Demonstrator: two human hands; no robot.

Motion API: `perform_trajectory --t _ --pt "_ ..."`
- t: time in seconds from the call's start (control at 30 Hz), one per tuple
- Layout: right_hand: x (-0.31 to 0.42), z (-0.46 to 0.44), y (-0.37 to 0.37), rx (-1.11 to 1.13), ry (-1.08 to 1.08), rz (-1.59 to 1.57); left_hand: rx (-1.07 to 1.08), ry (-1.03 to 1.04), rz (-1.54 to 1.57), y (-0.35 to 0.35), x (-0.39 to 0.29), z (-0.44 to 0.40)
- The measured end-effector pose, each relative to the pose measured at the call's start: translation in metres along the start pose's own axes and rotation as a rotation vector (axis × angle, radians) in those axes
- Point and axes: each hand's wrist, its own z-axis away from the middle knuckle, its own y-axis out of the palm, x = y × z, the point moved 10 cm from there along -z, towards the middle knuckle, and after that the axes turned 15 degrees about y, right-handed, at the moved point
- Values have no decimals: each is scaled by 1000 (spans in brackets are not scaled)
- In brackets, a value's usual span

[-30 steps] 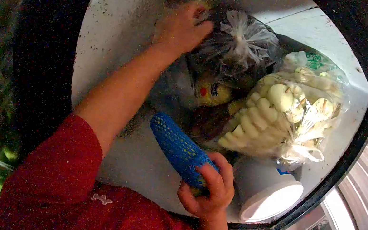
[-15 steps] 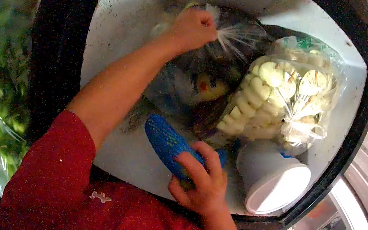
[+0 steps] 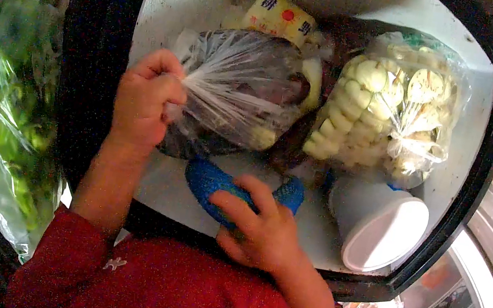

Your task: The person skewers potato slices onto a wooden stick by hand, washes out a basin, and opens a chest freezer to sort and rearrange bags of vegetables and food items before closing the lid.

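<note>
My left hand (image 3: 147, 96) is closed around the gathered neck of a clear plastic bag (image 3: 237, 91). The bag is bulky, with dark contents I cannot make out well. Lower down, my right hand (image 3: 263, 231) grips a blue mesh bundle (image 3: 206, 183), its fingers curled over the middle; what is inside the mesh is mostly hidden. Both lie over the white inside of a black-rimmed chest. Behind the clear bag shows a yellowish package (image 3: 277, 18) with dark characters and a red dot.
A tied clear bag of pale, rounded vegetables (image 3: 383, 105) sits on the right in the chest. Below it a white tub (image 3: 385, 234) lies tipped on its side. Bagged green vegetables (image 3: 14, 111) stand left, outside the black rim (image 3: 99, 47).
My left hand has pulled the clear bag's neck left and towards me, bringing the bag along and uncovering the yellowish package. My right hand keeps the blue bundle, shifted slightly.
</note>
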Motion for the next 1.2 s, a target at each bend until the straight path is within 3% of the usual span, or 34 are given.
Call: perform_trajectory --t 0.07,0.13,0.17,0.27,0.33,0.47,0.53,0.57,0.63,0.77,0.8,0.87,0.93,1.07,1.1,1.17,1.2 --pt "5 1 0 4 -37 -18 -3 -16 45 -1 -18 6" --pt "17 9 18 193 -116 -10 115 42 115 7 -44 14" --pt "17 11 19 186 -115 -10 120 45 115 6 -54 23" --pt "28 24 27 276 -234 -107 132 127 -173 -9 -79 56" --pt "36 30 20 230 -305 -162 568 441 -602 4 -96 80" --pt "48 41 25 329 -339 -115 705 495 -510 10 -104 100" --pt "50 41 17 237 -354 -143 99 -123 -234 -33 -59 94" --pt "49 41 15 222 -354 -144 111 -114 -238 -31 -55 92" --pt "42 38 15 242 -307 -72 59 -277 39 -25 -23 88" --pt "30 30 23 279 -240 -12 -60 -308 111 -29 61 61" --pt "28 29 25 284 -242 1 230 185 -367 -30 56 36" --pt "27 28 26 284 -242 11 524 695 -834 3 70 38" --pt "28 28 25 292 -245 -31 -8 -256 -22 -20 169 31" --pt "23 23 29 311 -221 -55 140 -314 -324 -5 225 30" --pt "22 23 32 312 -211 -22 337 -85 -466 -6 246 24" --pt "22 20 34 314 -206 14 528 155 -604 12 231 25" --pt "20 20 35 324 -197 8 454 -83 -535 20 218 32"
